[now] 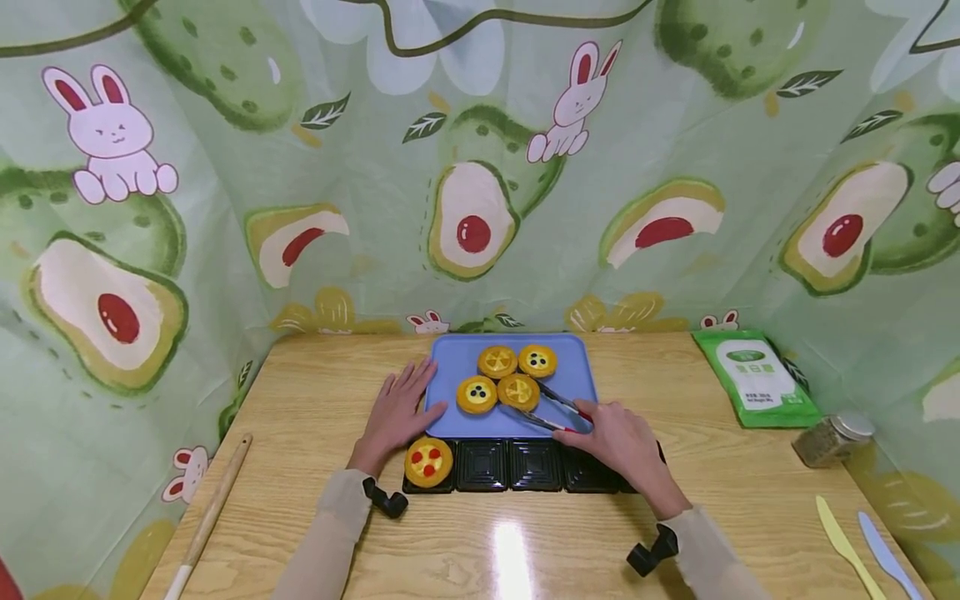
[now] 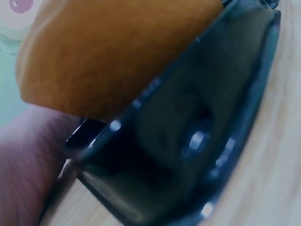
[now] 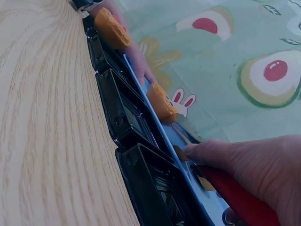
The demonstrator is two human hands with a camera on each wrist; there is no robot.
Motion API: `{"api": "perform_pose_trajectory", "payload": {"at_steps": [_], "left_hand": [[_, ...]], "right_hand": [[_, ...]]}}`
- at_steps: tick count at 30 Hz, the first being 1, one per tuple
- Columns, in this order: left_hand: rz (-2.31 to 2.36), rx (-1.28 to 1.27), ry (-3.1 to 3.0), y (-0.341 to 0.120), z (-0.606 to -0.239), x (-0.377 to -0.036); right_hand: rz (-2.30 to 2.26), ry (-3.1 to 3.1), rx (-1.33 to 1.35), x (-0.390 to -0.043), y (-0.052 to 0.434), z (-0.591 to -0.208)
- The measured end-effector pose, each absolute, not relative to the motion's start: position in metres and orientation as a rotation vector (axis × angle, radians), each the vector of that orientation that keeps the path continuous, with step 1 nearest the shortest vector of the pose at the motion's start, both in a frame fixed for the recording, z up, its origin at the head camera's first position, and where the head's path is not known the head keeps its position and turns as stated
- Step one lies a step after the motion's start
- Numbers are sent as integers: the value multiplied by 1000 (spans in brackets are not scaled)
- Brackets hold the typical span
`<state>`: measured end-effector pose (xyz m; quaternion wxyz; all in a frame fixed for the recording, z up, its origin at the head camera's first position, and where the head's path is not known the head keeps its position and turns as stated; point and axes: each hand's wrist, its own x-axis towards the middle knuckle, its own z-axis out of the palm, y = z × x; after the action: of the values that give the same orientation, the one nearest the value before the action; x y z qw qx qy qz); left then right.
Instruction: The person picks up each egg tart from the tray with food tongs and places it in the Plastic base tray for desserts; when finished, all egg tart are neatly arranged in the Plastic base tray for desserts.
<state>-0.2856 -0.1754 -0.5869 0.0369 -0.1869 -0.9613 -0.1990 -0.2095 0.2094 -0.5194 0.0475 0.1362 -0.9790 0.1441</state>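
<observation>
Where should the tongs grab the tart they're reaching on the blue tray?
Likely across the rim of the front-right tart, coming from the front right, where the right hand holds the tongs. It's flat and round, with other tarts touching its left and back, so only that edge is free.

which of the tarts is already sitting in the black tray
The round yellow tart with red dots, in the leftmost cup of the black plastic tray. The other four tarts lie on the blue tray.

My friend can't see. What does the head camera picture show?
A right hand grips red-handled metal tongs around a round yellow tart on a blue plastic tray. The left hand rests flat on the tray's edge.
</observation>
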Motion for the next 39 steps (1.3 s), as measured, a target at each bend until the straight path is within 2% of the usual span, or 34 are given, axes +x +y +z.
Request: {"api": "perform_pose_trajectory", "payload": {"at_steps": [22, 39], "left_hand": [[-614, -574, -2948, -178, -586, -284], [-598, -587, -2942, -178, -588, -289]], "right_hand": [[460, -3022, 409, -210, 214, -508], [435, -2934, 510, -203, 210, -491]]}}
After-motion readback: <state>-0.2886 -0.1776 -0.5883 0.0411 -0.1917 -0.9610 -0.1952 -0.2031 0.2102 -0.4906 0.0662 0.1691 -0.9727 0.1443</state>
